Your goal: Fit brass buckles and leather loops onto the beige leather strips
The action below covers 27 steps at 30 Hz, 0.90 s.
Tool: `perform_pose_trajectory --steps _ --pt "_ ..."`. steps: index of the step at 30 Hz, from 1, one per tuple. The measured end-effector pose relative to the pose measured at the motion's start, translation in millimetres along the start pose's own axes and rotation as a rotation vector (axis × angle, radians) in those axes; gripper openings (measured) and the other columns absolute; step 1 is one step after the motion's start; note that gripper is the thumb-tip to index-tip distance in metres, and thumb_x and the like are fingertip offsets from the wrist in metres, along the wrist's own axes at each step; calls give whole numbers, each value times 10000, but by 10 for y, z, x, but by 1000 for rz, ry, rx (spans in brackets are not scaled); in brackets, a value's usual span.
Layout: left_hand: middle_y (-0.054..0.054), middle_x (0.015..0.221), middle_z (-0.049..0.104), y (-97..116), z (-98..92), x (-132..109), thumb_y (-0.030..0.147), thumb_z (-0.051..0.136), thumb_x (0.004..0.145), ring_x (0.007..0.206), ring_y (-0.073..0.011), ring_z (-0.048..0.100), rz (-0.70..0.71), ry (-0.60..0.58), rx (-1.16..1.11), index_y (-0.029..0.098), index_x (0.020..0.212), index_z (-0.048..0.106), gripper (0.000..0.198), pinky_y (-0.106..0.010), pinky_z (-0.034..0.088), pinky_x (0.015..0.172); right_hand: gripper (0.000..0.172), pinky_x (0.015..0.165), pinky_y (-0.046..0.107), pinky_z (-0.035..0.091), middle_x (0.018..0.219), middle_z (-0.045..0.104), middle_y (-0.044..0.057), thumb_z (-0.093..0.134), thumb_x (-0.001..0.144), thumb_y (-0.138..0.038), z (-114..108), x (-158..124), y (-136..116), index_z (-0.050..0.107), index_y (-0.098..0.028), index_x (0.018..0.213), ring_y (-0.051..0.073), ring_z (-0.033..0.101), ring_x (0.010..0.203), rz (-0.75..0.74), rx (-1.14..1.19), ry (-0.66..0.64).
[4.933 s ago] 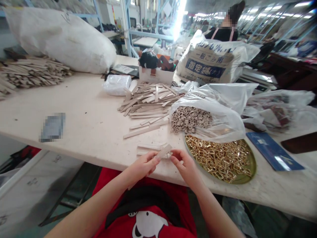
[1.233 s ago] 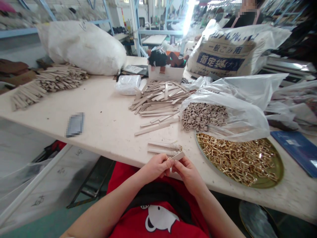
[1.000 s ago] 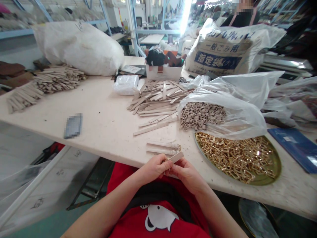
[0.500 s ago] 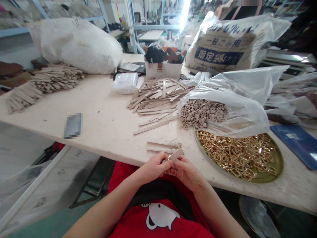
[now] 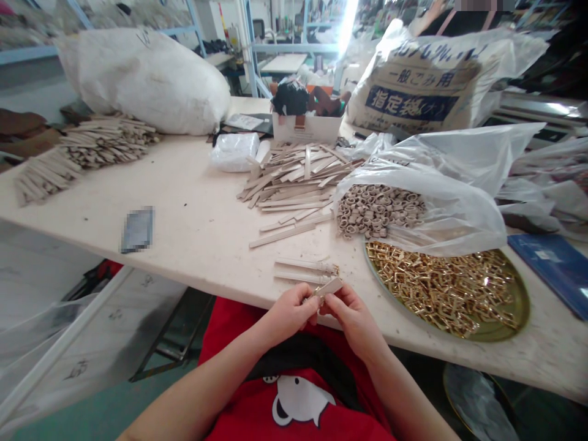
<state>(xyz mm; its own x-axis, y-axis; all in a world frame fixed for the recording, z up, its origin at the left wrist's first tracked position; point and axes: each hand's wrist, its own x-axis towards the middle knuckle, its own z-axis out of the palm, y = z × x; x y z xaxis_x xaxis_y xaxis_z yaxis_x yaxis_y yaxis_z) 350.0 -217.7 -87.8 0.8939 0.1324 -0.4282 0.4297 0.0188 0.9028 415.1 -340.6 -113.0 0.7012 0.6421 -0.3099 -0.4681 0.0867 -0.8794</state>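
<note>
Both hands meet at the table's front edge around a short beige strap (image 5: 331, 285). My left hand (image 5: 296, 311) pinches the strap's near end, where a bit of gold metal shows between the fingers. My right hand (image 5: 348, 309) is closed on the strap from the other side, thumb against fingers; its fingertips are partly hidden. Just beyond the hands lie two beige straps (image 5: 301, 264) side by side, with gold buckles at their right ends. To the right, gold buckles (image 5: 441, 288) fill a round tray (image 5: 521, 318).
Beige loops (image 5: 379, 211) spill from a clear plastic bag (image 5: 459, 208) overlapping the tray. Loose strips (image 5: 294, 177) are heaped mid-table, and a bundled pile (image 5: 105, 141) lies far left. A blue booklet (image 5: 551, 269) sits at right. A person (image 5: 459, 21) is behind the large printed sack (image 5: 413, 92).
The right hand has shifted slightly up and right along the strap, its fingers rearranged. The left hand keeps its pinch. The whole view has moved a little.
</note>
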Motion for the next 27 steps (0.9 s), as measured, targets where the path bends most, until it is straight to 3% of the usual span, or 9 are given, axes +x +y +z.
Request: perform_pose_trajectory --steps 5,11,17,24,27 --pt "55 506 476 -1 13 -22 328 436 794 404 -51 366 52 25 52 161 718 448 184 -174 290 422 137 603 280 452 702 610 -16 621 712 -313 -47 43 3 594 -196 778 123 543 608 182 241 -168" --pt "55 500 454 4 59 -25 279 420 788 429 -52 367 58 72 79 156 696 463 160 -176 296 454 127 637 253 440 729 614 -15 617 724 -306 -59 4 5 620 -200 794 108 523 629 41 87 -47" --pt "59 486 431 22 96 -43 320 416 796 414 -51 340 67 57 31 159 687 444 197 -177 284 439 182 618 271 446 715 604 -1 645 682 -343 -75 -7 -67 617 -193 782 121 523 614 122 145 -111" --pt "54 508 440 6 92 -43 287 410 787 456 -65 362 87 90 97 165 677 443 168 -191 282 467 160 580 253 389 623 550 -17 621 690 -339 -67 -3 -76 564 -190 700 125 463 590 -181 -362 106" --pt "52 528 434 8 79 -30 265 411 779 488 -71 363 115 104 144 166 662 443 157 -196 276 484 167 593 257 386 629 536 -17 587 716 -352 -87 7 -118 563 -187 708 126 461 600 -147 -392 38"
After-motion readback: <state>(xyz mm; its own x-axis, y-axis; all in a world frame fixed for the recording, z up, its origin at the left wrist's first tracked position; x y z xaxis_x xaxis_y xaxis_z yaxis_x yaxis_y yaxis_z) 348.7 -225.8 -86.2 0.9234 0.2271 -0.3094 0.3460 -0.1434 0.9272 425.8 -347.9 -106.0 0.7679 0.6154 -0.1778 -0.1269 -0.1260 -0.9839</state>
